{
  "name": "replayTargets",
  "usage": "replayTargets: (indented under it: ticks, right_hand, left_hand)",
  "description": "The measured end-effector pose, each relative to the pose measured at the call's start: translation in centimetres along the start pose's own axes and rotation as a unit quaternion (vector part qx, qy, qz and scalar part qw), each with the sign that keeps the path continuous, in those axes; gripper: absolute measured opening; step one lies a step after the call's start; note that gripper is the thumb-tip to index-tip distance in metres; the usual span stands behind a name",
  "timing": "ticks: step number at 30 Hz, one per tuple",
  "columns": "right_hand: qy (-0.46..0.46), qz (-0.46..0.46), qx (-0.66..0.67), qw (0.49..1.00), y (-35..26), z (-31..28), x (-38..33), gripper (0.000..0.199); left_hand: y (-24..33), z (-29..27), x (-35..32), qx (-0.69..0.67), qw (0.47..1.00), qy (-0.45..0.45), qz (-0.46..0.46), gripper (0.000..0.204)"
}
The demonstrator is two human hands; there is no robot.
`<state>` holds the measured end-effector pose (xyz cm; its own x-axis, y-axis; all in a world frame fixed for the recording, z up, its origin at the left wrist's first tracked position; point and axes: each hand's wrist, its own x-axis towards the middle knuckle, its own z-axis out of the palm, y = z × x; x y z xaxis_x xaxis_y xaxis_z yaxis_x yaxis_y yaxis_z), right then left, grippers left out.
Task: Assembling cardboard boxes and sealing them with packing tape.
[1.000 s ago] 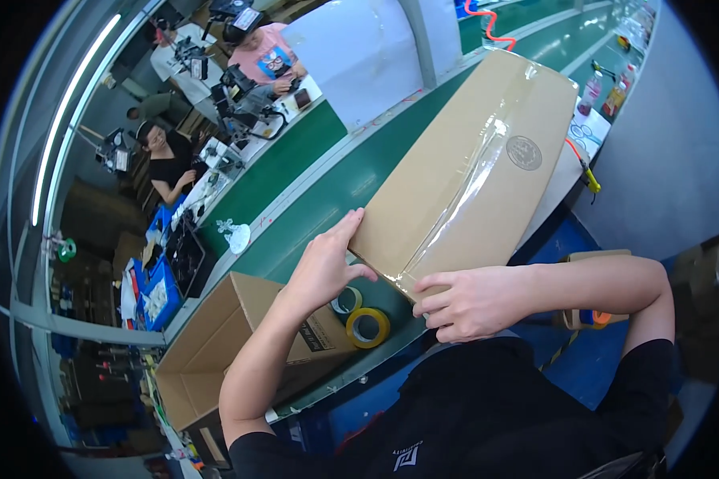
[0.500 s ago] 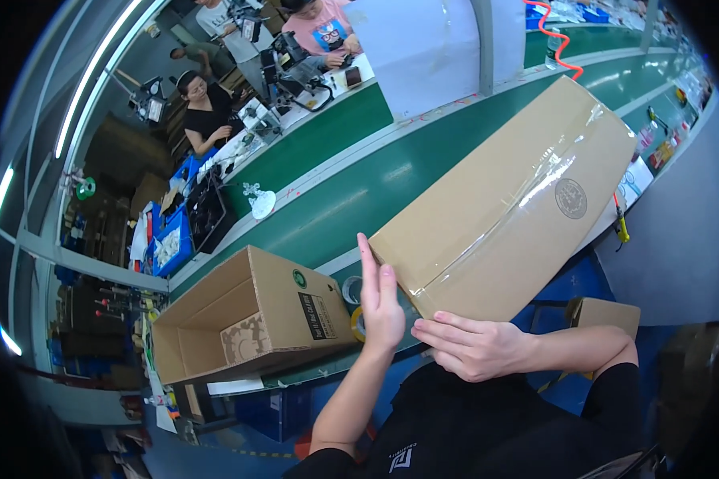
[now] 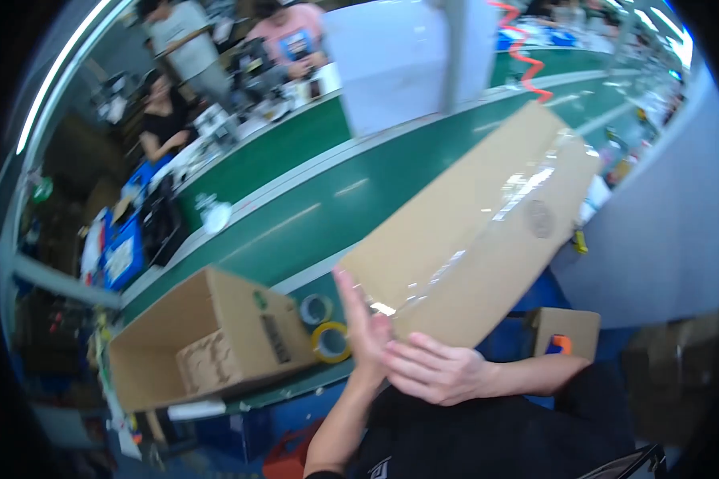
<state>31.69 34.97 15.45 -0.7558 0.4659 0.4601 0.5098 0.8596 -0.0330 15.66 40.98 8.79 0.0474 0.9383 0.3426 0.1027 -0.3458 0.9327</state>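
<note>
A long brown carton (image 3: 463,231), closed with clear shiny tape along its top, lies at a slant on the green bench. My left hand (image 3: 363,335) is open, its palm and straight fingers flat against the carton's near left end. Just right of it, my right hand (image 3: 439,373) rests with fingers stretched out at the near lower corner, their tips by my left palm. Neither hand is wrapped round anything. Left of my hands stands an open brown carton (image 3: 276,331) tipped on its side, with a yellow tape roll (image 3: 330,342) and a clear tape roll (image 3: 315,309) beside it.
A green conveyor belt (image 3: 280,227) runs behind the cartons. Several people sit or stand at the far bench, among blue bins (image 3: 124,251). A red coiled hose (image 3: 525,60) hangs beyond the long carton. A small carton (image 3: 579,327) with an orange-and-blue thing stands lower right.
The whole view has shifted and blurred, so most things sit further left. My right fingertips have come closer to my left palm. Both hands stay at the carton's near end.
</note>
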Motion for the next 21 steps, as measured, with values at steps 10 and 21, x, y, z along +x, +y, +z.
replayTargets:
  ticks: [10, 21]
  right_hand:
    - [0.257, 0.282, -0.012, 0.924, 14.4, -9.7, -6.4, 0.030]
    - [0.140, 0.599, -0.155, 0.773, 38.0, -10.8, -20.5, 0.053]
  left_hand:
    - [5.4, 1.2, 0.8, 0.036, 0.997, -0.011, -0.063, 0.080]
    - [4.5, 0.8, 0.3, 0.160, 0.987, -0.006, -0.009, 0.073]
